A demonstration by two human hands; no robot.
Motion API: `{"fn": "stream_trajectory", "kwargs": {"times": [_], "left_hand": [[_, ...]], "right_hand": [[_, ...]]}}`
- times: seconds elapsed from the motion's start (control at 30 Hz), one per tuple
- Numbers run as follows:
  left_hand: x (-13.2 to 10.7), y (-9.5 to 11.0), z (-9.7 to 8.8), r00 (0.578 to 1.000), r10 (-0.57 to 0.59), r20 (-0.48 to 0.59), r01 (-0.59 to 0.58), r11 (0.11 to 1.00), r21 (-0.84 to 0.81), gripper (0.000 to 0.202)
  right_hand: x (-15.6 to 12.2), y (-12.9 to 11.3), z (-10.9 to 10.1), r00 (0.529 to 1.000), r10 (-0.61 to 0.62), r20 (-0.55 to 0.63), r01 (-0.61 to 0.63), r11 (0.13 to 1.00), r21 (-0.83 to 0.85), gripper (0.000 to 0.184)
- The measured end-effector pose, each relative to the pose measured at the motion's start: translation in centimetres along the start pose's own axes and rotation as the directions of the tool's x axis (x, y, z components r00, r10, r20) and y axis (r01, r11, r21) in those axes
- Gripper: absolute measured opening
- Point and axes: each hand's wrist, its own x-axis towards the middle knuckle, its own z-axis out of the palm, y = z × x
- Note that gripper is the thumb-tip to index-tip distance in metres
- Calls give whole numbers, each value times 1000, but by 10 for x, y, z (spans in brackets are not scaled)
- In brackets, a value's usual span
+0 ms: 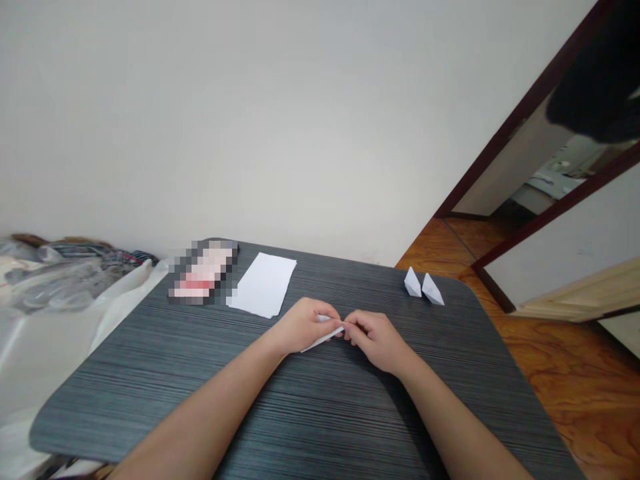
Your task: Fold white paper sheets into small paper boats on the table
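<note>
My left hand (304,325) and my right hand (376,339) meet over the middle of a dark grey striped table (210,400). Both pinch a small folded piece of white paper (325,335), which lies low against the tabletop between them. The fingers of each hand are curled and pressed onto the paper. Most of the paper is hidden under my left hand.
A stack of white paper sheets (263,285) lies at the table's far side, next to a blurred-out flat object (203,272). Two folded white paper shapes (423,287) stand near the far right corner. Clothes and plastic (60,273) lie at left; wooden floor (575,360) and a doorway at right.
</note>
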Motion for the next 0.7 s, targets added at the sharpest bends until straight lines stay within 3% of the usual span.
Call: {"fn": "stream_trajectory", "kwargs": {"times": [0.23,0.37,0.7], "left_hand": [[0,-3,1,998,-61,2,61,996,-70,23],[-1,-4,0,999,-25,35,29,992,-122,22],[-1,-7,0,999,-10,48,15,992,-121,22]], "right_hand": [[-1,4,-3,997,64,-35,-63,998,23,22],[-2,7,-4,990,118,-73,-113,991,76,22],[-2,9,-1,988,149,-34,-142,976,162,18]]}}
